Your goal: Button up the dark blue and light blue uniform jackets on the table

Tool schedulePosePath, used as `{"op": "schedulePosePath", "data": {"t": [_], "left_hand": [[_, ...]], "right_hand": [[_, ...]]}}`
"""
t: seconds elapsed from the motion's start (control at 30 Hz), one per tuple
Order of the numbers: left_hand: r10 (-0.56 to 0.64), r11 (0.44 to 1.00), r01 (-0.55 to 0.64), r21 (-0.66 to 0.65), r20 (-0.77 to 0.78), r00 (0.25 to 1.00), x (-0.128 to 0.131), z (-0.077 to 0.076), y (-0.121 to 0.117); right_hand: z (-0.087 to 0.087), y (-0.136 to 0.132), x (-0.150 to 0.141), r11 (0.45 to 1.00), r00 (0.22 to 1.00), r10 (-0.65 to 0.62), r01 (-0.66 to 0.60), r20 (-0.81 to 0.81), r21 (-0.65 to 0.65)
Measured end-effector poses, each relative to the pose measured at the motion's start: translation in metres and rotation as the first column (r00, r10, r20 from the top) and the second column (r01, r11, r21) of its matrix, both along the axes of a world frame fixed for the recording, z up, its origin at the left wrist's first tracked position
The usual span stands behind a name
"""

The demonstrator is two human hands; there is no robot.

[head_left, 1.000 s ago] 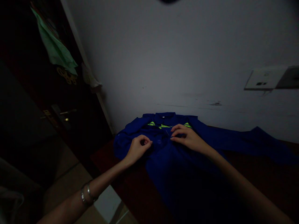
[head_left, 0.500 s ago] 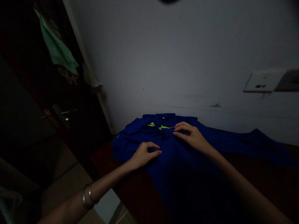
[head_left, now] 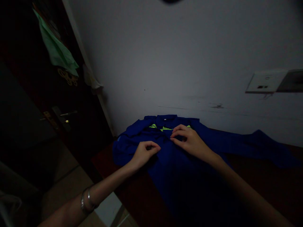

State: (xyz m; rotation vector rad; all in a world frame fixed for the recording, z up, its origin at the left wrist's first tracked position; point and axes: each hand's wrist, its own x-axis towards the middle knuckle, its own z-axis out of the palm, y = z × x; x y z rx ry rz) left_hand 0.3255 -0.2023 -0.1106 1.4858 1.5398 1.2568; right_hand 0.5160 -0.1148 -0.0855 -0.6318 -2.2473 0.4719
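Observation:
A dark blue work jacket with yellow-green stripes near its collar lies spread on a dark red table against the wall. My left hand rests on the jacket's left chest, fingers curled and pinching the cloth by the front opening. My right hand lies just below the collar, its fingertips pinched on the other front edge. The two hands are a short gap apart. One sleeve stretches out to the right. Two metal bangles circle my left wrist.
A white wall rises right behind the table, with a socket plate at the right. At the left stands a dark door with a handle and a green cloth hanging. Tiled floor lies below the table's left edge.
My left hand has shifted slightly down and right along the front opening, flattened briefly, and curled again. My right hand has stayed near the collar, pinching the edge.

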Motion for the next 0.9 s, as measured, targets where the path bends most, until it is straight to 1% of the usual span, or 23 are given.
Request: {"op": "schedulePosePath", "data": {"t": [0.07, 0.13, 0.23, 0.4, 0.5, 0.6, 0.67, 0.8, 0.87, 0.9], "left_hand": [[0.014, 1.0, -0.014, 0.015, 0.017, 1.0, 0.001, -0.001, 0.001], [0.023, 0.999, -0.024, 0.027, 0.028, 0.999, 0.003, -0.002, 0.003], [0.041, 0.998, -0.042, 0.053, 0.029, 0.999, 0.007, -0.001, 0.003], [0.065, 0.996, -0.068, 0.052, 0.051, 0.997, 0.013, 0.001, 0.003], [0.043, 0.998, -0.045, 0.04, 0.071, 0.997, 0.014, 0.001, 0.003], [-0.01, 1.0, 0.008, 0.019, 0.093, 0.996, 0.012, 0.0, 0.004], [-0.044, 0.999, 0.044, 0.003, 0.098, 0.994, 0.01, -0.001, 0.004], [-0.058, 0.997, 0.063, -0.047, 0.09, 0.994, 0.006, -0.002, 0.002], [-0.047, 0.995, 0.055, -0.083, 0.094, 0.994, 0.006, -0.002, 0.0], [-0.04, 0.994, 0.05, -0.099, 0.098, 0.994, 0.006, -0.002, -0.001]], "right_hand": [[0.002, -0.01, -0.005, 0.999, 0.998, 0.047, -0.047, 0.039, 0.0], [0.002, -0.019, -0.011, 0.998, 0.995, 0.068, -0.067, 0.079, -0.012], [-0.002, -0.024, -0.019, 0.998, 0.993, 0.056, -0.053, 0.108, -0.034], [-0.009, -0.02, -0.024, 0.993, 0.996, 0.026, -0.016, 0.082, -0.119], [-0.008, -0.02, -0.024, 0.982, 0.996, 0.03, -0.015, 0.081, -0.19], [-0.003, -0.022, -0.023, 0.964, 0.994, 0.032, -0.004, 0.1, -0.267], [0.001, -0.024, -0.021, 0.935, 0.991, 0.037, 0.011, 0.128, -0.353], [0.001, -0.022, -0.019, 0.83, 0.987, 0.078, 0.015, 0.142, -0.558], [-0.001, -0.021, -0.019, 0.795, 0.989, 0.089, 0.0, 0.116, -0.607], [-0.003, -0.02, -0.019, 0.788, 0.99, 0.09, -0.007, 0.105, -0.615]]}}
